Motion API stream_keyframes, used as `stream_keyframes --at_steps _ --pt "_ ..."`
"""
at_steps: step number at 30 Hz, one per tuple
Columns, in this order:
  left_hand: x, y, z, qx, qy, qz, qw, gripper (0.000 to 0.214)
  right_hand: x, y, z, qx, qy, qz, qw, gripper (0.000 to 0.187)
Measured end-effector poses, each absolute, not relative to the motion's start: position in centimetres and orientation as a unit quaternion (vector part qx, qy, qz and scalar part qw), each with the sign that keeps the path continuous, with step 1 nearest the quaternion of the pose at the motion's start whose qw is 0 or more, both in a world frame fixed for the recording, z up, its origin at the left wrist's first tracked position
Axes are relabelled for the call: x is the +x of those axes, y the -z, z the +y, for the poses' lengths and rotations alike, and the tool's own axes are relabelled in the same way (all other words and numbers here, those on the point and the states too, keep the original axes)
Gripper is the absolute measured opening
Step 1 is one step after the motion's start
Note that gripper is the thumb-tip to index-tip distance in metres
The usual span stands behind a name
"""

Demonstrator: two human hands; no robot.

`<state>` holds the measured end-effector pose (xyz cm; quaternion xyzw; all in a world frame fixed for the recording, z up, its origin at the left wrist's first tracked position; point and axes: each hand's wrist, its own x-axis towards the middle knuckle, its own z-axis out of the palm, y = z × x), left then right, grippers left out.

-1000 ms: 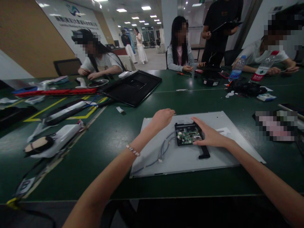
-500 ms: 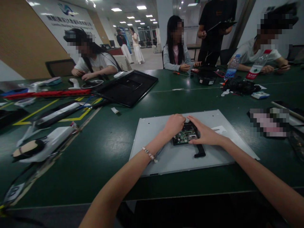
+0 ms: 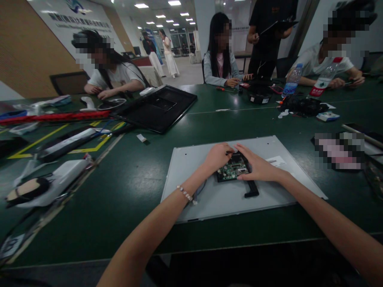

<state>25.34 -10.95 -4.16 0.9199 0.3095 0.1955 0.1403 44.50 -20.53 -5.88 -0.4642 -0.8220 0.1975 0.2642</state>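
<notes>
A green circuit board (image 3: 230, 171) in a black frame lies on a pale metal panel (image 3: 185, 183), with a black bracket (image 3: 252, 189) jutting out toward me. My left hand (image 3: 220, 155) is closed at the board's far left corner, fingers bent down; what they pinch is hidden. Along the right side, my right hand (image 3: 255, 163) spans the board, thumb at the near edge and fingers at the far edge, holding it. A grey cable (image 3: 199, 191) shows beside my left wrist.
Left of the panel, a black monitor cover (image 3: 161, 107) lies on the green table (image 3: 134, 199). White-and-black devices (image 3: 56, 183) and yellow tape sit further left. Two bottles (image 3: 292, 81) and a black bundle (image 3: 302, 107) stand across. Several people are beyond, some seated at the table.
My left hand's fingers have shifted slightly at the board's far corner, showing more of the fingertips. My right hand stays in place. The view has tilted and shifted a little.
</notes>
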Motion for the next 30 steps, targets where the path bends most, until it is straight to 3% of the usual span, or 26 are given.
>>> stream_keyframes --at_steps 13,21,30 --pt "25.8 4.2 -10.8 0.947 -0.144 0.282 0.048 0.021 44.5 6.2 -20.4 -0.463 -0.196 -0.823 0.262 0.111" --pt "25.4 4.0 -11.4 0.922 -0.194 0.313 0.117 0.018 44.6 6.0 -20.5 -0.466 -0.207 -0.818 0.265 0.107" --pt "24.1 1.7 -10.0 0.893 -0.265 0.334 0.146 0.029 45.0 6.8 -20.1 -0.466 -0.197 -0.801 0.321 0.069"
